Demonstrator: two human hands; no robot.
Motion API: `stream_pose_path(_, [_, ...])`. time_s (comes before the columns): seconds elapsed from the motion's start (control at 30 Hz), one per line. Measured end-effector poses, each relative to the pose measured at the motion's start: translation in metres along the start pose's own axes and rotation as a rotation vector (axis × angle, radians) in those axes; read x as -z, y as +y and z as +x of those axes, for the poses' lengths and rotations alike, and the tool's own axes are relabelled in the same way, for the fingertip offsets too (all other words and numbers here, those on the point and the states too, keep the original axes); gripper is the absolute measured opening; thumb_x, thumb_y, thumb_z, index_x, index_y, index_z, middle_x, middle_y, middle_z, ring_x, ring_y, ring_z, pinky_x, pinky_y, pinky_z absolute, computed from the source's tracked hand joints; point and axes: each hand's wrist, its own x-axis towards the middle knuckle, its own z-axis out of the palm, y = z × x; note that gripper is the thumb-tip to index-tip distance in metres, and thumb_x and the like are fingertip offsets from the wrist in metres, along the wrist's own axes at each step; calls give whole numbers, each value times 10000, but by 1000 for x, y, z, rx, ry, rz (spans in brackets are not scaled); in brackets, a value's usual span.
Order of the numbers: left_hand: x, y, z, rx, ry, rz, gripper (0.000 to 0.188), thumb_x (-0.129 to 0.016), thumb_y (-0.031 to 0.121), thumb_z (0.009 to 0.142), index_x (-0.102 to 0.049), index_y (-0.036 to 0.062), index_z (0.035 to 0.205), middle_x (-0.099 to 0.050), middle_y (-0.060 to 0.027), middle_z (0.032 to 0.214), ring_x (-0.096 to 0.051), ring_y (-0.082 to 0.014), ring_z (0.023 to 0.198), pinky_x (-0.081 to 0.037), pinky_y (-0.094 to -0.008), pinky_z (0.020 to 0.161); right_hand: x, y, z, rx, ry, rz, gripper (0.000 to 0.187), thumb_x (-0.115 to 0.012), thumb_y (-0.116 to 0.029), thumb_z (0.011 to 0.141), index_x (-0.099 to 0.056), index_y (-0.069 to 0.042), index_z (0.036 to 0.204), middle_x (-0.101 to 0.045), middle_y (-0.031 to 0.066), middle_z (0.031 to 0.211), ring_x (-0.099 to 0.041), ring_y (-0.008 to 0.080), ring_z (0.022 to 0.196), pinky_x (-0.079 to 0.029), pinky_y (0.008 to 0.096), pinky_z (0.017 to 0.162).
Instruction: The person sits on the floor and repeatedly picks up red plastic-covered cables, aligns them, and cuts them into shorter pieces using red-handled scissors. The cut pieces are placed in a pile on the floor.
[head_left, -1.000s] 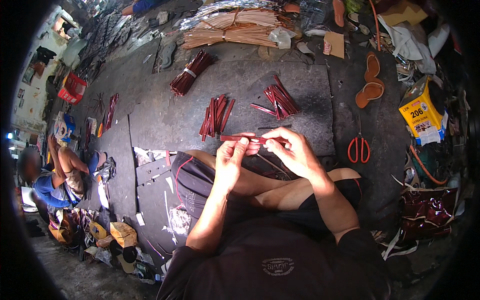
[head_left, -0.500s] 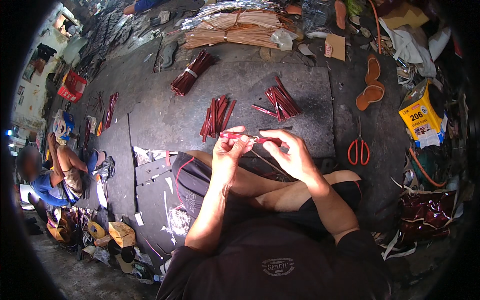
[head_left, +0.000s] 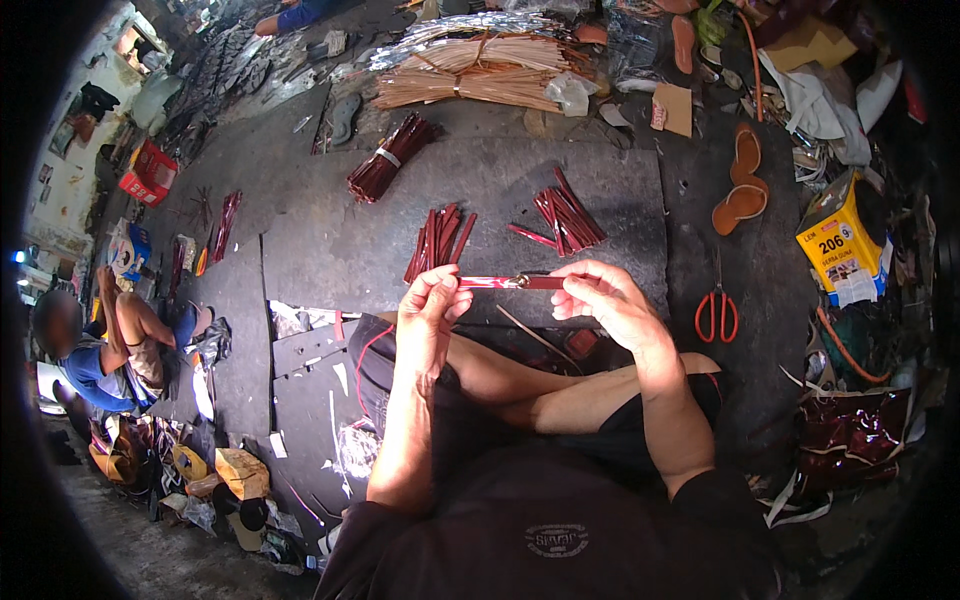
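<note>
A glossy dark red strap [head_left: 488, 283] is stretched level in front of me, with a small shiny metal piece [head_left: 521, 282] near its middle. My left hand [head_left: 428, 312] pinches the strap's left end between thumb and fingers. At the other end, my right hand [head_left: 615, 308] grips it the same way. Just beyond my left hand lies a loose pile of similar red strips [head_left: 432, 242]. A second pile [head_left: 570, 215] rests farther right, and a bundle bound with a pale band [head_left: 375, 172] sits behind them.
Red-handled scissors [head_left: 716, 315] lie to the right, with brown sandals [head_left: 741, 195] beyond them. A yellow box [head_left: 838, 240] stands at the far right. Bundles of pale strips [head_left: 480, 75] lie at the back. Another person [head_left: 115, 345] sits at the left.
My hands have moved apart, and the strap now runs straight between them. My right hand has shifted from the metal piece to the strap's right end.
</note>
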Motion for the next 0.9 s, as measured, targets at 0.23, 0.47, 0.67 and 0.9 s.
stream_pose_path(0.23, [6, -33, 11, 273, -31, -616, 212, -587, 78, 975, -613, -26, 1158, -679, -103, 1044, -681, -176, 916, -594, -253, 830, 2, 28, 15, -42, 78, 228, 195, -642, -130, 953, -630, -2, 1098, -639, 64, 929, -635, 148, 843, -557, 314, 802])
stream_pose_path(0.47, [-1, -60, 12, 420, -99, -657, 204, -596, 128, 977, -618, 33, 1157, -677, -40, 991, -653, -129, 889, -549, -263, 809, -2, 52, 23, -57, -7, 462, 188, -635, -151, 960, -622, -17, 1092, -653, 63, 933, -649, 160, 851, -556, 319, 807])
stream_pose_path(0.67, [-4, -67, 10, 475, -125, -592, 216, -624, 160, 966, -624, 37, 1144, -684, -29, 959, -656, -109, 862, -547, -263, 793, -1, 66, 28, -56, 89, 516, 205, -632, -179, 965, -629, -25, 1100, -655, 53, 931, -641, 141, 822, -557, 311, 786])
stream_pose_path(0.9, [-20, -65, 6, 490, -76, -545, 221, -619, 152, 973, -611, 14, 1145, -683, -33, 944, -661, -105, 842, -554, -249, 778, -5, 72, 29, -75, 129, 405, 261, -616, -250, 979, -668, -25, 1102, -647, 21, 920, -610, 105, 798, -540, 282, 776])
